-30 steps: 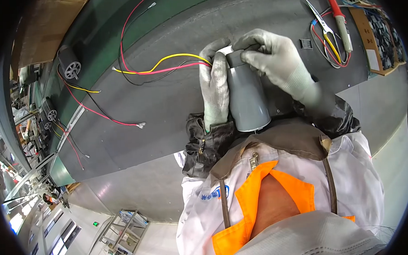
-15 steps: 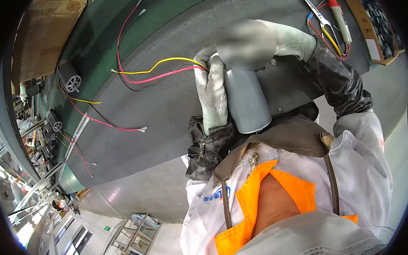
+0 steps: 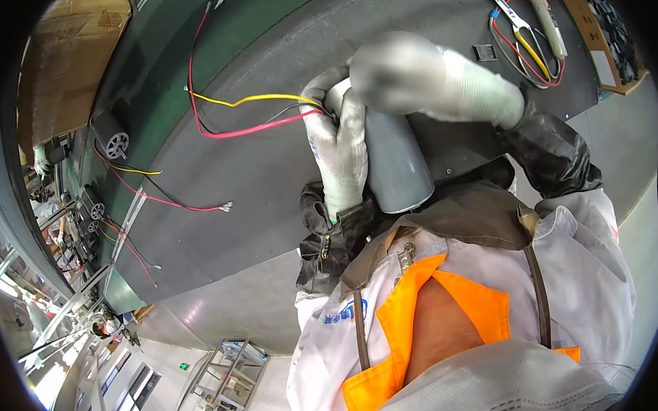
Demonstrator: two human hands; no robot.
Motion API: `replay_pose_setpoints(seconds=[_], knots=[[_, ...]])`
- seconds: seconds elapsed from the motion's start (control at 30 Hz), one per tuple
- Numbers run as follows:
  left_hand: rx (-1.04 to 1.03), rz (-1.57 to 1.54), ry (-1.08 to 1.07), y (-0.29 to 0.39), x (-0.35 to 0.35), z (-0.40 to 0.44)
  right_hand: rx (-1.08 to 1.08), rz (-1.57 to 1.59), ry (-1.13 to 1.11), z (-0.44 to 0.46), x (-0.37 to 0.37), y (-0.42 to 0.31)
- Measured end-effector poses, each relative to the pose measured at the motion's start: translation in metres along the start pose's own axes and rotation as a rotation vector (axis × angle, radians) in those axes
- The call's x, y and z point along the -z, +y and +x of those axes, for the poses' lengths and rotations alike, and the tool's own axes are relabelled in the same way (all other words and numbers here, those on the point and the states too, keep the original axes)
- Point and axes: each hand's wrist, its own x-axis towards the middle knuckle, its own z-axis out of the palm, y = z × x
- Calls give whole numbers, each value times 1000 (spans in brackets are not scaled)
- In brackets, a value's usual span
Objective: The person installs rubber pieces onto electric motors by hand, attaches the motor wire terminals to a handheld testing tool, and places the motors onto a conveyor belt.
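Note:
A grey cylindrical housing (image 3: 398, 162) lies with its rounded end toward my body. My gloved left hand (image 3: 336, 124) is wrapped round its far end from the left side. Yellow, red and black wires (image 3: 259, 125) run out leftward from between my left fingers to the bench. Over the top of the same end is my gloved right hand (image 3: 426, 76); its fingers are smeared by a blur, and what they touch is hidden.
Scissors (image 3: 516, 25) and a red-and-grey tool (image 3: 547, 27) lie at the upper right, beside a box of dark parts (image 3: 590, 43). A small black square piece (image 3: 485, 52) is nearer. Wired motors (image 3: 111, 136) stand at the left, with a cardboard box (image 3: 73, 66) behind.
My right hand has turned and shifted over the housing's far end, and its elbow has swung outward. The small black square is visible again. My left hand keeps its hold.

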Motion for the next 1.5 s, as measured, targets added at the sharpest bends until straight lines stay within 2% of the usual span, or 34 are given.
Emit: replay_pose_setpoints(seconds=[0.07, 0.17, 0.27, 0.33, 0.4, 0.43, 0.53, 0.57, 0.77, 0.93, 1.0, 1.03, 1.07, 1.13, 1.2, 1.27, 1.33, 1.5], knots=[[-45, -47, -6, -8, 0, -2, -16, 60, 130, -2, -23, -7], [-189, 195, -38, -25, 10, 2, -12, 36, 407, 1, -56, -8], [-188, 162, -36, -24, 8, 5, -27, 44, 503, 9, -66, -8], [-230, 242, -9, -21, 2, 7, -25, 23, 505, 9, -63, -10], [-147, 95, -32, -14, -2, 3, -62, 16, 495, 8, -63, -9], [-100, 126, -21, -5, -7, 2, -75, 29, 444, 8, -60, -7], [-168, 127, -44, -11, -5, 4, 23, 123, 407, 3, -53, 10], [-169, 93, -31, -12, -7, 6, -58, 132, 328, 0, -45, -1], [-91, 141, -54, -18, -1, 11, -156, 43, 412, 5, -63, -12], [-180, 182, 5, -16, -7, 6, -123, 62, 450, 1, -61, -6], [-377, 279, 184, -21, -5, 4, -89, 92, 491, -3, -55, -1], [-376, 317, 232, -24, -3, 1, -59, 51, 519, -7, -53, 1], [-368, 322, 227, -22, -5, -2, -31, 12, 543, -12, -50, 2], [-512, 526, 212, -15, -9, -3, -9, -22, 564, -15, -42, 0], [-580, 617, 218, -11, -8, 3, 1, -16, 502, -12, -34, 0], [-758, 838, 124, -10, -2, 9, 35, -6, 530, -11, -34, 0], [-770, 820, 127, -8, -5, 12, 66, 5, 555, -7, -34, 4], [-621, 779, 41, 7, -13, 13, 103, 71, 518, 2, -26, 9]])
